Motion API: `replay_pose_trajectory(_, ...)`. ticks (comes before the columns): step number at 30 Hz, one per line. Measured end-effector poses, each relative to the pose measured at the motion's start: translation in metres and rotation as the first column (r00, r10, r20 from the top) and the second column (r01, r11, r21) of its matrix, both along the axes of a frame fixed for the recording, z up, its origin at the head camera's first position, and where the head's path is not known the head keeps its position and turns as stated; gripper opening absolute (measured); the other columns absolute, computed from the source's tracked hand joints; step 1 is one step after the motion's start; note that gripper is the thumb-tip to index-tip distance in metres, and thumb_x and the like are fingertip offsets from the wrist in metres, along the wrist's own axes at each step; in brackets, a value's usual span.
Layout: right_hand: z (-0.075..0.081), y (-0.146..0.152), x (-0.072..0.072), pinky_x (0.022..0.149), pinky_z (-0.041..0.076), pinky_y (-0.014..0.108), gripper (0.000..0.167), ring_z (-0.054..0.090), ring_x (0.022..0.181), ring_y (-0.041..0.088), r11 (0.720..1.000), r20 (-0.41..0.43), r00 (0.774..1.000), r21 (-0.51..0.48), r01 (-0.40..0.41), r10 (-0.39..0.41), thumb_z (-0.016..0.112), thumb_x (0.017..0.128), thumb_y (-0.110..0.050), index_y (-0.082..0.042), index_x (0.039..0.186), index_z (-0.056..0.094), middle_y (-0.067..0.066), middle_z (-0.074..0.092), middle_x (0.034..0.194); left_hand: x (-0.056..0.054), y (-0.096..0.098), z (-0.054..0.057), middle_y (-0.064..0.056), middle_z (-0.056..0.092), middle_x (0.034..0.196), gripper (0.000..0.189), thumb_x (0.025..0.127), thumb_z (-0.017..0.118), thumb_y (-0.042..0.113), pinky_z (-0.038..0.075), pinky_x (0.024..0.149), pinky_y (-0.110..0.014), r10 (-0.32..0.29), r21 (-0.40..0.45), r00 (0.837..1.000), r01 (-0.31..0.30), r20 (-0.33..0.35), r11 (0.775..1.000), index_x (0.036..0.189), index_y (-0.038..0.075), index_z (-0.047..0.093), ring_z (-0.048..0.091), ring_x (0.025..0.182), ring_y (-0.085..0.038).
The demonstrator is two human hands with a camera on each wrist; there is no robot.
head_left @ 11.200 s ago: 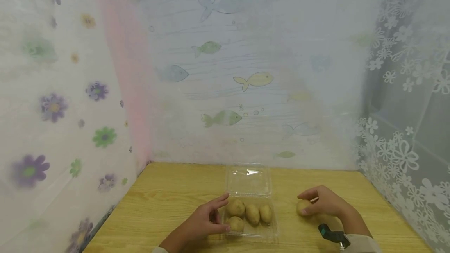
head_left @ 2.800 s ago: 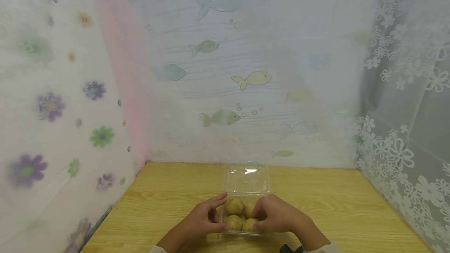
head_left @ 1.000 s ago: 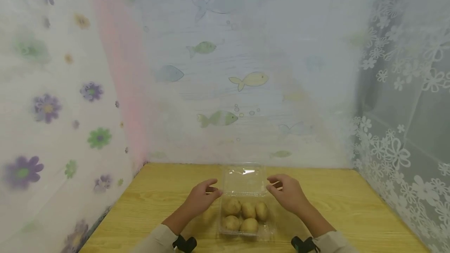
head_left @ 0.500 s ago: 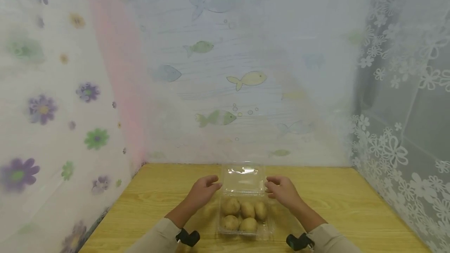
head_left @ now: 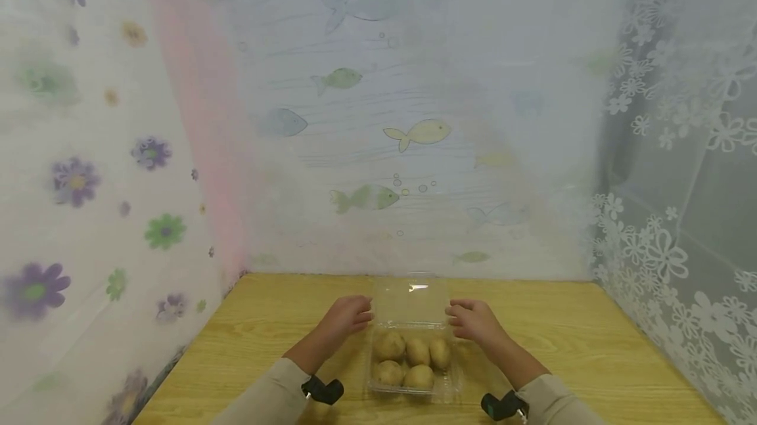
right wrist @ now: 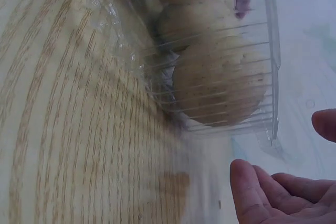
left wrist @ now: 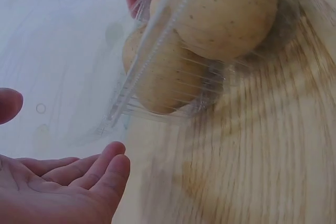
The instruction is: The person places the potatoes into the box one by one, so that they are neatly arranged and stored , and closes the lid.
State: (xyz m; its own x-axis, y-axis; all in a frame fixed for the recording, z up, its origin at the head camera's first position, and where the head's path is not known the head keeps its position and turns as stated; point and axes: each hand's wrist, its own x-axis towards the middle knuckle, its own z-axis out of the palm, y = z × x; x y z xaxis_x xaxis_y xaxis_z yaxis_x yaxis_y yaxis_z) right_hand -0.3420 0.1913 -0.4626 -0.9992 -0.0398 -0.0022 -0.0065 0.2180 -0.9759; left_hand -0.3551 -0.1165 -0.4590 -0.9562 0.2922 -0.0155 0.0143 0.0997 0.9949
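Observation:
A clear plastic clamshell box (head_left: 408,391) stands on the table with several potatoes (head_left: 389,345) in its base. Its see-through lid (head_left: 408,307) is folded back on the far side. My left hand (head_left: 345,316) is at the lid's left edge, and my right hand (head_left: 476,321) at its right edge. Up close, the left fingers (left wrist: 113,166) are nearly straight with the thumb apart. The right fingers (right wrist: 247,187) lie much the same way. Whether either hand touches the lid is hard to tell. Potatoes (right wrist: 220,82) show through the ribbed wall in the right wrist view.
The wood-grain table (head_left: 284,300) reaches back to a curtain (head_left: 473,83) printed with fish. Flowered sheets hang at the left (head_left: 112,215) and right (head_left: 680,228). Dark wrist devices (head_left: 324,390) sit at both sleeves.
The right hand held a potato right of the box, then was among the potatoes inside. Both hands have since moved up beside the lid, where the left hand's fingers have shifted slightly.

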Motion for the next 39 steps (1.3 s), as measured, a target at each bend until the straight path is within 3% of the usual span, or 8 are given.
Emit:
replay_pose_trajectory(7,0.006,-0.005,0.001,0.089,0.062,0.046,0.053,0.067,0.116,0.043,0.998,-0.001,1.0,-0.055,-0.022,0.022,0.055,0.105,-0.019,0.017,0.143,0.047,0.035,0.061,0.135,0.003,0.003,0.01,-0.039,0.038,0.155,0.071,0.11,0.048,0.032,0.04,0.118,-0.057,-0.008,0.04,1.0,0.009,-0.015,0.999,0.152,-0.021,0.027,0.044,0.143,-0.049)
replay_pose_trajectory(13,0.015,-0.005,0.009,0.095,0.06,0.05,0.057,0.063,0.124,0.044,0.999,-0.016,0.998,-0.009,-0.054,0.054,0.053,0.107,-0.025,0.013,0.148,0.045,0.033,0.058,0.142,0.005,0.001,0.014,-0.036,0.04,0.156,0.072,0.11,0.048,0.033,0.038,0.119,-0.058,-0.029,0.002,0.999,0.03,-0.039,1.0,0.156,-0.016,0.023,0.044,0.144,-0.047)
replay_pose_trajectory(21,0.023,-0.003,0.02,0.095,0.06,0.048,0.057,0.06,0.129,0.044,0.998,-0.063,0.996,0.036,-0.061,0.063,0.056,0.106,-0.03,0.008,0.149,0.047,0.03,0.056,0.145,0.013,-0.004,0.021,-0.032,0.046,0.154,0.07,0.109,0.054,0.032,0.039,0.118,-0.057,-0.021,-0.014,0.998,0.021,-0.066,1.0,0.157,-0.011,0.028,0.048,0.142,-0.044)
replay_pose_trajectory(31,0.03,0.001,0.036,0.1,0.057,0.047,0.051,0.06,0.131,0.038,0.996,-0.096,0.994,0.08,-0.041,0.049,0.055,0.108,-0.034,-0.001,0.146,0.055,0.022,0.059,0.145,0.023,-0.01,0.02,-0.023,0.049,0.155,0.065,0.106,0.06,0.04,0.038,0.119,-0.058,-0.036,-0.01,0.991,0.035,-0.129,0.999,0.156,0.002,0.043,0.05,0.141,-0.04)
replay_pose_trajectory(39,0.031,0.003,0.048,0.101,0.057,0.046,0.044,0.056,0.134,0.041,0.998,-0.099,0.994,0.054,-0.042,0.048,0.05,0.11,-0.031,-0.001,0.141,0.06,0.018,0.063,0.142,0.035,-0.014,0.02,-0.024,0.054,0.151,0.064,0.108,0.052,0.046,0.036,0.119,-0.059,-0.051,0.018,0.987,0.054,-0.149,0.998,0.15,-0.003,0.049,0.047,0.143,-0.042)
